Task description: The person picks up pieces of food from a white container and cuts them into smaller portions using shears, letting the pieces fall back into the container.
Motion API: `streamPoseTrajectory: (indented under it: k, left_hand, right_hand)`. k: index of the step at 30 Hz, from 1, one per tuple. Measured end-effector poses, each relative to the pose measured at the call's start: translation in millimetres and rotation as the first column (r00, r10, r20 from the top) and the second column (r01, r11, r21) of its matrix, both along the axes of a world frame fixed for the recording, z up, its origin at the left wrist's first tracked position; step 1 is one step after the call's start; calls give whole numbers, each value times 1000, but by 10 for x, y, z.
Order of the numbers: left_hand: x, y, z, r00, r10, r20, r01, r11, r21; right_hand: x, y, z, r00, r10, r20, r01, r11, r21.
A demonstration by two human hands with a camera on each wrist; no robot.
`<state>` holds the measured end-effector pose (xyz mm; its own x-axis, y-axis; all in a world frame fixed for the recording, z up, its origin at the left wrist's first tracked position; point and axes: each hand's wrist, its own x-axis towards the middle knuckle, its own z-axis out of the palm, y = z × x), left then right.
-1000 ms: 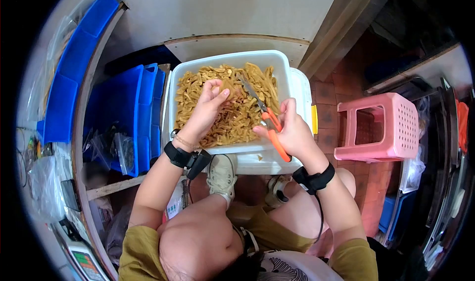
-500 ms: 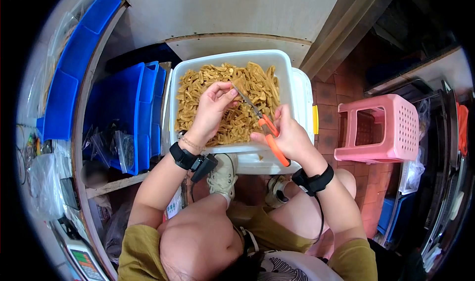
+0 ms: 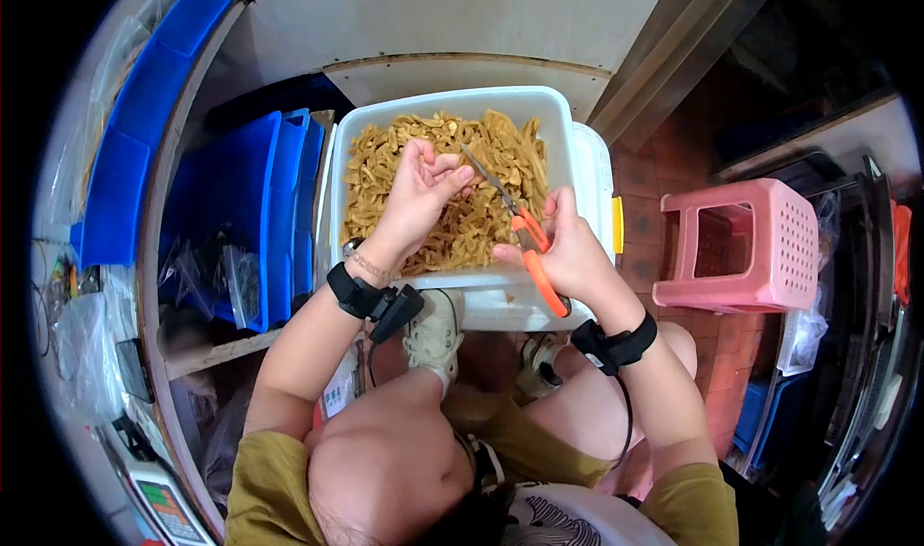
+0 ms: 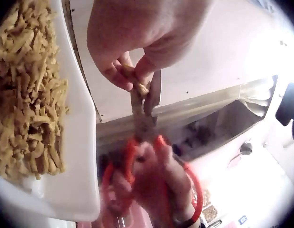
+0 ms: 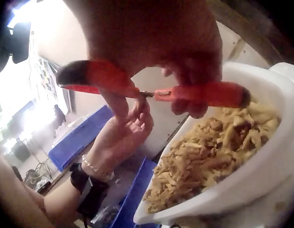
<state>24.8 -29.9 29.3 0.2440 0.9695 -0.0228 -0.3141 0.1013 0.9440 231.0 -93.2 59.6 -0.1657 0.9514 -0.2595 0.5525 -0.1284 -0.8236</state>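
Pinching a yellow-brown strip (image 4: pixel 143 90), the left hand (image 3: pixel 423 192) is over the tub (image 3: pixel 558 152) at 12 o'clock. The right hand (image 3: pixel 577 255) grips scissors (image 3: pixel 530 234), blades parted. Half a second ago the blade tips met the left fingertips; now they reach past. Blue bins (image 3: pixel 217 219) line the tub's 9 o'clock edge; tiled floor (image 3: pixel 638 182) separates it from a stool (image 3: pixel 784 243) at 3.

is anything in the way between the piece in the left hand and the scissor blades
Nothing visible. In the left wrist view, the left hand pinches the yellowish piece right by the parted blades of the scissors, which the right hand holds; no other thing shows between them.
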Motion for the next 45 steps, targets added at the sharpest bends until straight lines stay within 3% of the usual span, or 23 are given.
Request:
streamPoseTrajectory:
  k: [5, 8, 10, 13, 18, 22, 25, 27, 31, 33, 37, 40, 45]
  left_hand:
    - [-49, 85, -55, 995, 57, 85, -51, 997, -66]
    - [-60, 87, -34, 997, 58, 53, -55, 996, -66]
    - [-98, 81, -18, 998, -43, -46, 43, 999, -2]
    - [15, -20, -44, 983, -157, -97, 160, 987, 28]
    - [94, -6, -12, 981, -121, -151, 128, 991, 40]
    - [3, 57, -37, 990, -101, -96, 103, 995, 16]
    - [-56, 58, -130, 998, -49, -45, 49, 999, -5]
    - [-71, 49, -159, 995, 53, -81, -60, 995, -82]
    - [-133, 61, -128, 999, 51, -8, -51, 981, -188]
    - [-139, 81, -126, 988, 125, 94, -102, 969, -225]
    - [-93, 48, -111, 986, 110, 121, -86, 978, -188]
    - [-66, 5, -126, 976, -22, 218, 62, 982, -177]
    - [-19, -2, -117, 962, 58, 267, -3, 979, -203]
  right_hand:
    - [-42, -19, 47, 1000, -27, 15, 26, 998, 59]
    - [-37, -10, 109, 997, -22, 75, 19, 999, 45]
    - [-28, -11, 107, 990, -15, 140, 13, 1000, 22]
    - [-27, -32, -45, 995, -6, 100, 0, 999, 53]
    - [-27, -36, -178, 998, -29, -59, 35, 994, 107]
    - [-16, 1, -137, 999, -46, 26, 45, 998, 41]
    - [-40, 31, -106, 989, -77, -127, 93, 988, 125]
    - [-26, 40, 63, 993, -53, 110, 56, 998, -23]
    - [-18, -3, -24, 988, -42, 149, 35, 998, 51]
    - [-24, -19, -125, 987, -18, 161, 0, 994, 110]
    - [-31, -51, -117, 992, -2, 126, -9, 996, 90]
    - [-22, -35, -89, 995, -5, 99, -4, 996, 86]
    - [-32, -32, 2, 999, 40, 29, -41, 999, 28]
